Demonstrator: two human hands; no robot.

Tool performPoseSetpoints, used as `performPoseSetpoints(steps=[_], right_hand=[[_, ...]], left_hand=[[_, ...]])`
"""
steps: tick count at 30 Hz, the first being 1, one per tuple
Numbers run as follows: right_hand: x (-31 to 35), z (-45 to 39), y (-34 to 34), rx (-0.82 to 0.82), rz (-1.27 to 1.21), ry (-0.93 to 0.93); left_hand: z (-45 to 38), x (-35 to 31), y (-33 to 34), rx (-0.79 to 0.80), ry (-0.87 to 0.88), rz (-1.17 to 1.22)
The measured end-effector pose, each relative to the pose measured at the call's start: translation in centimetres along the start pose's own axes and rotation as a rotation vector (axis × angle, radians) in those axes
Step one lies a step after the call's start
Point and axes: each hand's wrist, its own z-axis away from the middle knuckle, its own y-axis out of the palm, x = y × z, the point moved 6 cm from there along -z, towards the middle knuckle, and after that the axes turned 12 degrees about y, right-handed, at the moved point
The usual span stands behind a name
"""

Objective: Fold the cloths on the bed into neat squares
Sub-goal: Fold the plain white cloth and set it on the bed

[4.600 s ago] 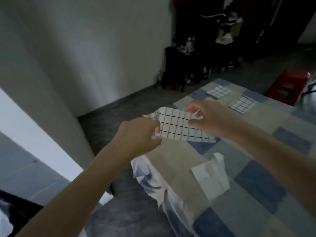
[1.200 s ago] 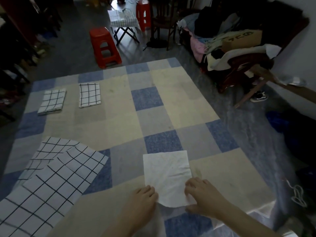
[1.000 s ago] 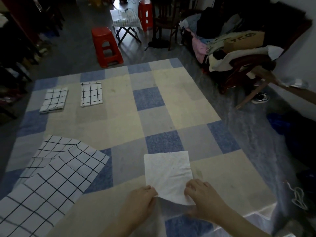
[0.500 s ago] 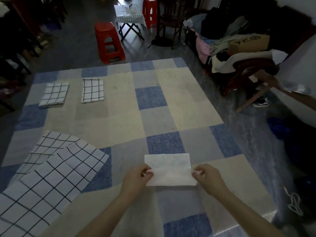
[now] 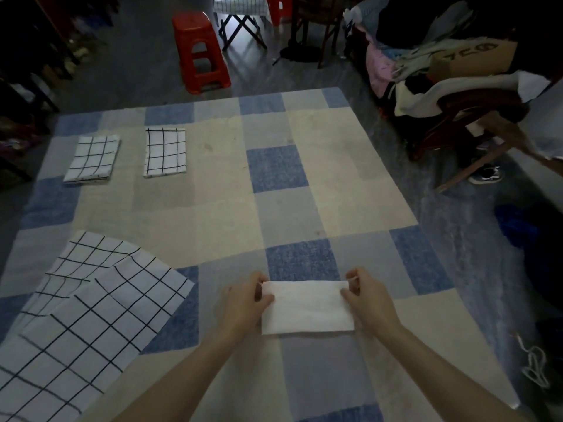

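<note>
A plain white cloth (image 5: 306, 307) lies folded in half as a wide rectangle near the front of the bed. My left hand (image 5: 245, 303) pinches its left end and my right hand (image 5: 367, 301) pinches its right end. To the left lie large unfolded white cloths with a black grid (image 5: 82, 315), one overlapping another. Two folded grid cloths sit at the far left of the bed, one (image 5: 91, 158) beside the other (image 5: 165, 152).
The bed carries a blue, grey and cream checked sheet (image 5: 274, 190). A red plastic stool (image 5: 199, 51) stands on the floor beyond it. A wooden chair piled with clothes (image 5: 451, 77) is at the right, with a shoe (image 5: 486, 175) below.
The white cloth went from a flat square to a half-height rectangle: my hands lifted its near edge and brought it over to the far edge. My hands now hold its two ends.
</note>
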Motion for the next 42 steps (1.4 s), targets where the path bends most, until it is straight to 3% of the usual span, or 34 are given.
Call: performPoseSetpoints(steps=[4,6,8,11,15,20,30,37,42], right_hand=[[-0.1,-0.2,0.5,0.005,0.027,-0.008],[-0.1,-0.1,0.6,0.004,-0.005,-0.003],[-0.2,0.1,0.6,-0.003,-0.06,0.017],[-0.9,0.8,0.8,-0.011,-0.108,0.064],[-1.9,2.2,1.1,0.002,-0.134,0.099],[-2.5,4.8,1.8,-0.078,-0.039,0.061],[-3.8,5.9,2.2,-0.061,0.012,0.213],[-0.7,7.0,2.9,-0.236,0.057,-0.178],[-0.3,9.1,8.8,0.016,0.147,-0.375]], left_hand=[[-0.4,-0.1,0.2,-0.008,0.139,-0.271],[-0.1,-1.5,0.8,-0.084,0.352,-0.456],[0.7,-3.4,2.3,-0.114,0.587,-0.486],[2.1,-4.0,5.8,0.082,0.779,-0.453],[3.6,-3.0,8.4,0.235,0.715,-0.537],[4.7,-2.4,9.0,0.232,0.737,-0.627],[5.3,-2.0,9.3,0.326,0.689,-0.656],[4.8,-1.4,9.6,0.416,0.651,-0.691],[4.7,-1.4,9.7,0.417,0.638,-0.635]])
